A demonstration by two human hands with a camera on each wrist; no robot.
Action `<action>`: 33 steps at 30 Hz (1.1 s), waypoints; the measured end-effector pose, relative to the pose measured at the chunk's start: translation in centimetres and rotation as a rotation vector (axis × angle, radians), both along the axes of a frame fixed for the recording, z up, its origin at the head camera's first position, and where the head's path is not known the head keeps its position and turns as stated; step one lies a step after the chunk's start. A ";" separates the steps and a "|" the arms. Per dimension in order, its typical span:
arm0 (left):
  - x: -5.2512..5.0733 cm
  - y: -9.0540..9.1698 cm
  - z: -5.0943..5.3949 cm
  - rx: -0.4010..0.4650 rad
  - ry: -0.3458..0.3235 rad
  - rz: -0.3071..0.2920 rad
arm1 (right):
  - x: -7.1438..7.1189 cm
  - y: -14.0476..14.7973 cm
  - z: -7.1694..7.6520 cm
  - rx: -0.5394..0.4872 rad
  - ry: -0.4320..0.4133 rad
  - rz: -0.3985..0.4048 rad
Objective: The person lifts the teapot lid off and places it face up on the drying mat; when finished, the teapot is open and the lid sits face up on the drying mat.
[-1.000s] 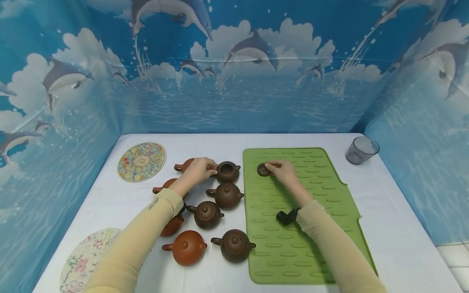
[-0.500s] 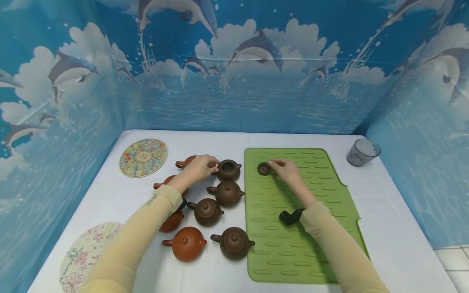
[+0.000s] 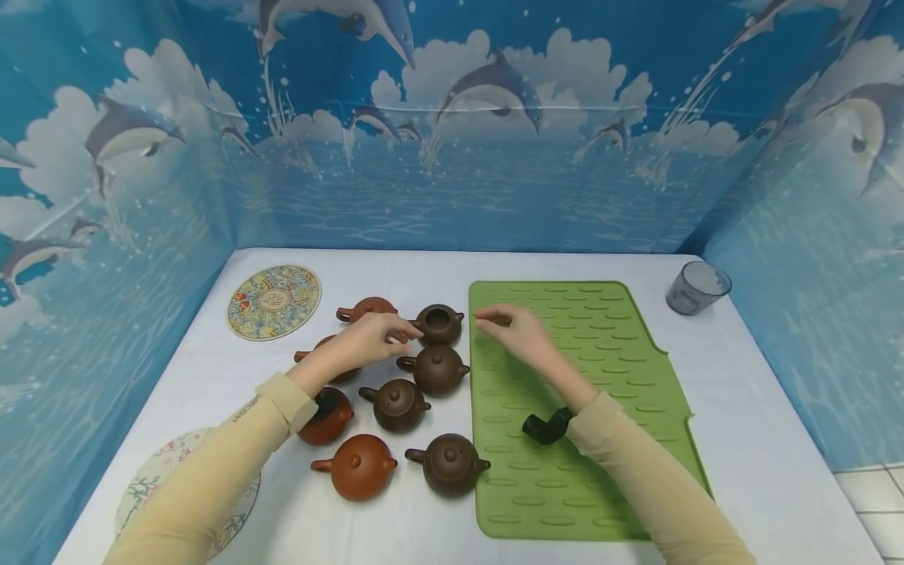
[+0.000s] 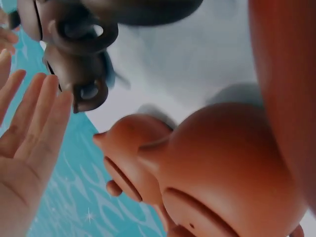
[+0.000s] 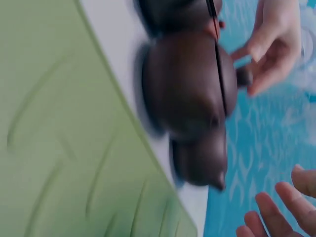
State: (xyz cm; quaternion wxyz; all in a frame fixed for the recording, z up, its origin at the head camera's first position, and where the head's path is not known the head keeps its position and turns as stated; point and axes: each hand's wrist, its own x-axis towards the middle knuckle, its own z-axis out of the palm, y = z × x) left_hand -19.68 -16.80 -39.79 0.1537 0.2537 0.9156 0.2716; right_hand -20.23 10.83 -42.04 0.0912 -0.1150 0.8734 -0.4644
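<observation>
My left hand (image 3: 373, 339) hovers above the reddish teapots, its fingertips close to the handle of a lidless dark brown teapot (image 3: 439, 325). In the left wrist view its fingers (image 4: 52, 116) are extended and hold nothing visible. My right hand (image 3: 519, 333) is over the upper left part of a green mat (image 3: 558, 502), thumb and fingers apart; the right wrist view has its fingers (image 5: 276, 212) spread, with nothing seen in them. The small brown lid is not visible now. Lidded brown teapots stand nearer me: one (image 3: 440, 370), another (image 3: 398, 406), and a third (image 3: 452, 464).
Reddish teapots stand at left, among them one (image 3: 360, 468) in front and one (image 3: 374, 307) at the back. A patterned round mat (image 3: 274, 302) lies back left, a floral one (image 3: 169, 479) front left. A grey glass (image 3: 698, 288) stands back right.
Both hands have drawn apart their fingers: the left has let go of the lidless teapot's handle and moved left. The right no longer shows the lid it pinched and has shifted slightly left.
</observation>
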 end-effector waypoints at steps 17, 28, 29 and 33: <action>-1.0 1.2 -1.7 -0.136 -0.163 -0.019 | 2.3 -4.8 -1.5 -0.009 0.106 0.280; -1.3 1.4 -1.6 -0.144 -0.170 -0.016 | 2.2 -5.0 -1.8 0.122 0.274 0.300; -1.3 1.4 -1.5 -0.144 -0.169 -0.018 | 2.2 -4.9 -1.8 0.121 0.272 0.295; -1.3 1.5 -1.3 -0.139 -0.155 -0.029 | 2.2 -4.9 -1.8 0.118 0.265 0.279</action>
